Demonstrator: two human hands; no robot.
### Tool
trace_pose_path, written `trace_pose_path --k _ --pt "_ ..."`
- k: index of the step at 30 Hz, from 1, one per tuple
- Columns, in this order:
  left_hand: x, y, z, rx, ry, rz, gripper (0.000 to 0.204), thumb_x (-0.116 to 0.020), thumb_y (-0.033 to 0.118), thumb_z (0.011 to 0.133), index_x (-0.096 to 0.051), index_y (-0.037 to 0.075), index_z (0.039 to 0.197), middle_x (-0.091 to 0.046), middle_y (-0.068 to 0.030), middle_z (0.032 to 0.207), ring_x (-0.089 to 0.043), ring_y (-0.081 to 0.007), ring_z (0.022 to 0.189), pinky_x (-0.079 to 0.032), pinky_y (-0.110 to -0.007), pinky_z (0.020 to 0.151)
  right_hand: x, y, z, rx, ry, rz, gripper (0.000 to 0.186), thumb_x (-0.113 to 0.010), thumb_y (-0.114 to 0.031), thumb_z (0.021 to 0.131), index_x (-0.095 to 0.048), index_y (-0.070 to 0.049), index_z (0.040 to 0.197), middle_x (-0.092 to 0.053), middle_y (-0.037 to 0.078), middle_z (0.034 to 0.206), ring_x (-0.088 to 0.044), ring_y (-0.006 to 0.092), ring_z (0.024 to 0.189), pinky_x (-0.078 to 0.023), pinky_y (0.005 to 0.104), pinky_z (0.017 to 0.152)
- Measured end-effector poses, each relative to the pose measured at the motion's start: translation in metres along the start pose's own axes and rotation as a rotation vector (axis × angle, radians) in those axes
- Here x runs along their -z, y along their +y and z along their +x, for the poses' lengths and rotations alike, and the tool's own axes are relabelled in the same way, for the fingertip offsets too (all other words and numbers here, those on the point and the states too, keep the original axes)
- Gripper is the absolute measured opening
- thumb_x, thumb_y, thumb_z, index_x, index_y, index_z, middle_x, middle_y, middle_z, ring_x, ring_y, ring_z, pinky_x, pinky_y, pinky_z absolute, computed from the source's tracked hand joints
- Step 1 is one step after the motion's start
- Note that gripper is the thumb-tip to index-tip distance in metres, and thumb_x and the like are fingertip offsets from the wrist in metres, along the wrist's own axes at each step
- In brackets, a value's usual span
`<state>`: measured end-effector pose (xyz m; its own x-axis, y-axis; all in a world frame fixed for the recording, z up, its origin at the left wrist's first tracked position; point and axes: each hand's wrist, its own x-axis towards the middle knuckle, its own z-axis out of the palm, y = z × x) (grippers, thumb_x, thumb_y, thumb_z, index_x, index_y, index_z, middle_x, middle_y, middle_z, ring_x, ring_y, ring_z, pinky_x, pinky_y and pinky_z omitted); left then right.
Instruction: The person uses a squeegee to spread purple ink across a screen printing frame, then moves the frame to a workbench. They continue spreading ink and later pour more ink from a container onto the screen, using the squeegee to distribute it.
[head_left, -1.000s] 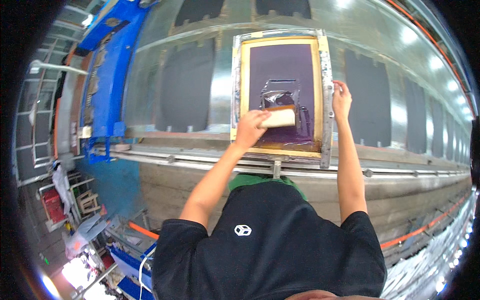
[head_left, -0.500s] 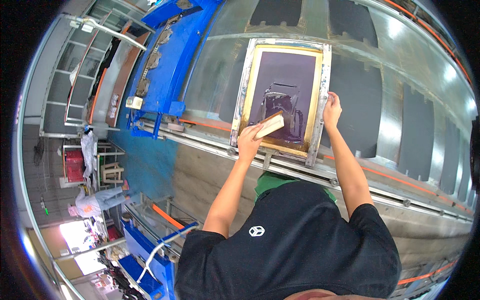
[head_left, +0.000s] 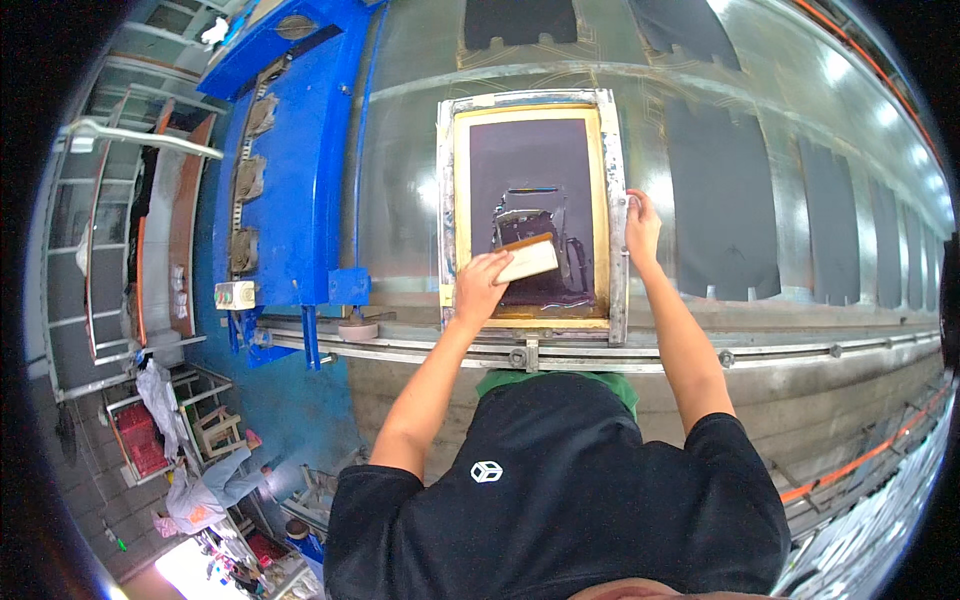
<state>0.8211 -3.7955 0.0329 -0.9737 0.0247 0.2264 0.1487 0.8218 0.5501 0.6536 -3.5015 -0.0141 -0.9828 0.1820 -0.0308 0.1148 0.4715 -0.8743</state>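
A screen-printing frame (head_left: 617, 270) with a yellow-bordered mesh (head_left: 530, 150) lies on the long table before me. Dark, glossy ink (head_left: 522, 225) is smeared over the mesh's middle and lower part. My left hand (head_left: 480, 285) is closed round the left end of a pale squeegee (head_left: 530, 261), which is tilted over the lower half of the mesh; its brown upper edge is turned away from me. At the frame's right side, my right hand (head_left: 641, 225) grips the outer edge, its fingers partly hidden.
Dark fabric panels (head_left: 722, 200) lie along the table to the right and beyond the frame. A metal rail (head_left: 640, 353) runs along the near edge. At left stands a blue machine (head_left: 295, 170) with a control box (head_left: 236, 295). Another person (head_left: 205, 500) is far off at lower left.
The whole view has turned, so the frame now appears straighter and a little further left. Both hands keep their holds, and the squeegee stays at about the same spot over the mesh.
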Motion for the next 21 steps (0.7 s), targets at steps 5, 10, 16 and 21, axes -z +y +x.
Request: trace_pose_path --k 5,10,16,21 --pt "0.0 -0.025 0.075 -0.077 -0.105 0.021 0.047 -0.079 0.002 0.067 -0.074 0.009 0.114 -0.073 -0.0074 0.115 -0.066 -0.0275 0.108 -0.054 -0.038 0.095 0.012 0.001 0.008 0.114 -0.058 -0.44 0.029 -0.064 -0.024 0.096 -0.065 -0.016 0.124 -0.07 0.014 0.095 -0.068 0.0316 0.095 -0.051 0.0459 0.079" --pt "0.007 -0.036 0.138 0.008 -0.225 -0.036 0.031 -0.075 0.006 0.074 -0.077 0.009 0.105 -0.075 -0.0093 0.106 -0.068 -0.0286 0.102 -0.054 -0.039 0.092 -0.007 -0.112 -0.008 0.628 -0.216 -0.557 0.049 -0.078 -0.019 0.079 -0.066 -0.012 0.125 -0.067 0.001 0.123 -0.056 0.0247 0.121 -0.043 0.0467 0.098" --pt "-0.012 -0.027 0.104 -0.053 -0.156 -0.008 0.032 -0.076 0.004 0.072 -0.077 0.008 0.104 -0.074 -0.0083 0.107 -0.066 -0.03 0.1 -0.054 -0.039 0.09 -0.036 -0.071 -0.041 0.626 -0.444 -0.613 0.044 -0.078 -0.013 0.076 -0.069 -0.01 0.119 -0.067 0.002 0.12 -0.058 0.0247 0.109 -0.044 0.0419 0.093" --pt "-0.005 -0.001 0.027 -0.028 -0.205 -0.043 0.036 -0.076 0.001 0.07 -0.076 0.008 0.106 -0.073 -0.0074 0.106 -0.065 -0.0286 0.099 -0.054 -0.039 0.089 -0.001 -0.067 -0.115 0.547 -0.521 -0.542 0.047 -0.076 -0.011 0.074 -0.068 -0.012 0.121 -0.067 0.002 0.118 -0.059 0.0234 0.106 -0.044 0.0413 0.089"
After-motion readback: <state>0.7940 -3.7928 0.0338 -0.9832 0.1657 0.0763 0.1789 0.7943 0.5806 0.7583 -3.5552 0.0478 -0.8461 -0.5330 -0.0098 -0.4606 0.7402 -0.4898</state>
